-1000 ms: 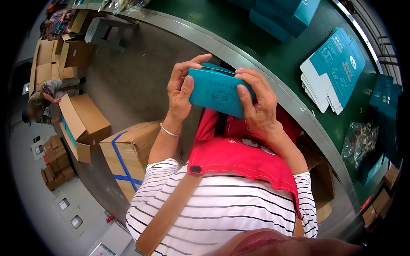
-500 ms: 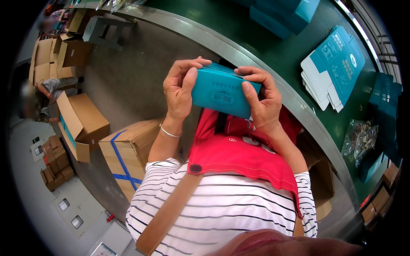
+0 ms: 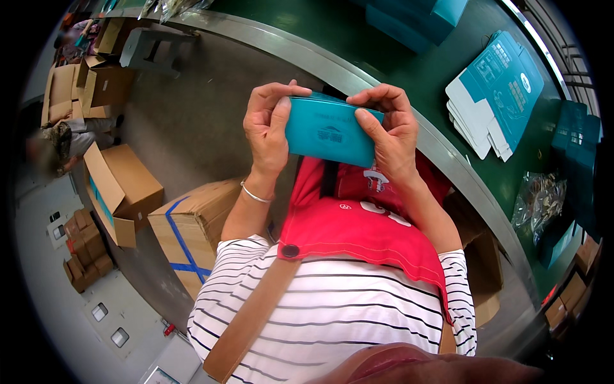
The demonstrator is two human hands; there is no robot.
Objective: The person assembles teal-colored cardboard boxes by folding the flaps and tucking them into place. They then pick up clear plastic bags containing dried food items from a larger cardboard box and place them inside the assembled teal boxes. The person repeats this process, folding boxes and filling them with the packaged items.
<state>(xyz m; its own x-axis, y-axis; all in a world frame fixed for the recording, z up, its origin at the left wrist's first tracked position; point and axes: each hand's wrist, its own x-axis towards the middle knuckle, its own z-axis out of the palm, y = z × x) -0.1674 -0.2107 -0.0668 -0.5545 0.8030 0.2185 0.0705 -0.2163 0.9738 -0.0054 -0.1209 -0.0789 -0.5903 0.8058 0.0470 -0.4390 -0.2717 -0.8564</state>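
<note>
Between my two hands is a small teal carton [image 3: 329, 131], held up in front of my red apron. My left hand [image 3: 267, 125] grips its left end, thumb on the broad printed face and fingers over the top edge. At the other end my right hand [image 3: 391, 128] pinches the upper right corner, its thumb on the same face and its fingers along the top. A thin gap shows along the carton's top edge. The underside and the far face are hidden from me.
A green workbench [image 3: 422, 96] with a metal edge curves along the right. On it lie flat teal-and-white cartons [image 3: 505, 96], a clear plastic bag [image 3: 539, 198] and folded teal boxes [image 3: 409, 25]. A blue-taped cardboard box [image 3: 192, 224] stands at left; beyond it a person bends near an open box [image 3: 125, 185].
The carton's top has tipped slightly and its upper right corner sits a little lower under my right fingers. The person at far left has bent lower.
</note>
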